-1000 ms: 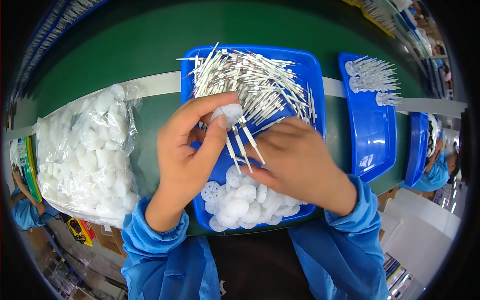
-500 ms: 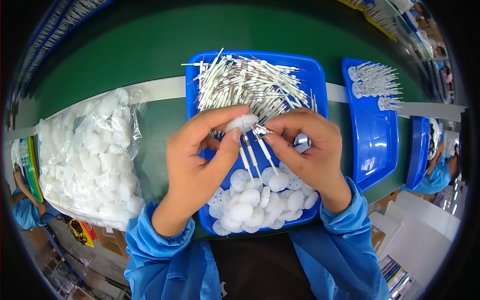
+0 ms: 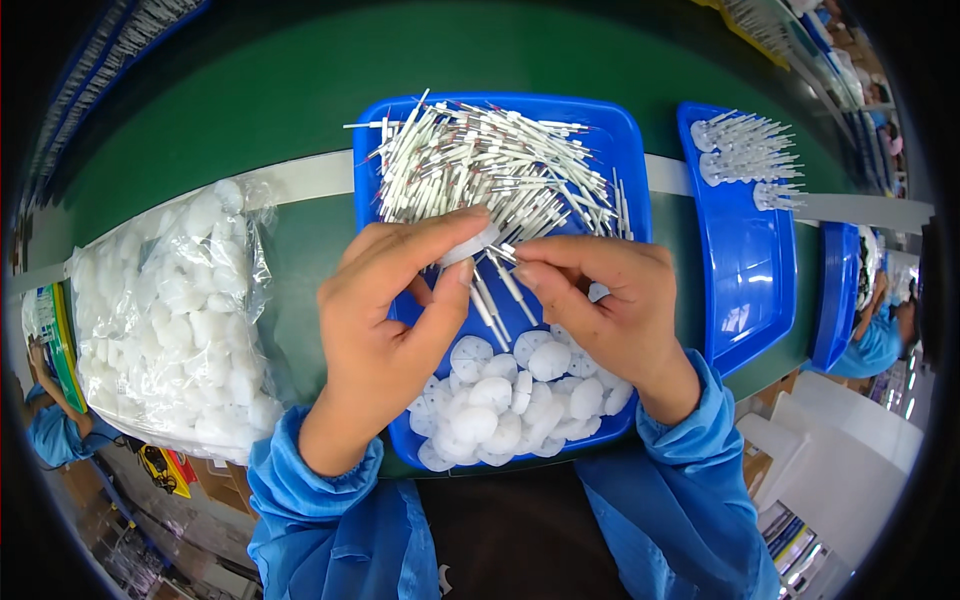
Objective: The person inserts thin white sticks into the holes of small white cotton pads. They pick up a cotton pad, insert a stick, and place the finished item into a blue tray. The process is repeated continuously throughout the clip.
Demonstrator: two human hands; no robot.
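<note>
Between the thumb and fingers of my left hand (image 3: 375, 300) is a round white plastic disc (image 3: 472, 246), tilted on its edge. Several thin white rods (image 3: 490, 308) hang down from it. My right hand (image 3: 615, 305) is closed in a pinch beside the disc, its fingertips on the metal end of a thin rod (image 3: 507, 253). Both hands are over a blue tray (image 3: 644, 190). Its far half holds a heap of loose white rods (image 3: 490, 160) with metal ends. In the near half lies a pile of white discs (image 3: 500, 412).
A clear plastic bag (image 3: 170, 330) full of white discs lies left on the green table (image 3: 310, 240). To the right, a second blue tray (image 3: 755, 290) holds discs with rods standing in them (image 3: 740, 155). Other people in blue sleeves (image 3: 880, 350) sit at both sides.
Both hands have shifted slightly left, with the disc and its rods. The disc is tilted more steeply now. My right fingertips stay close beside it.
</note>
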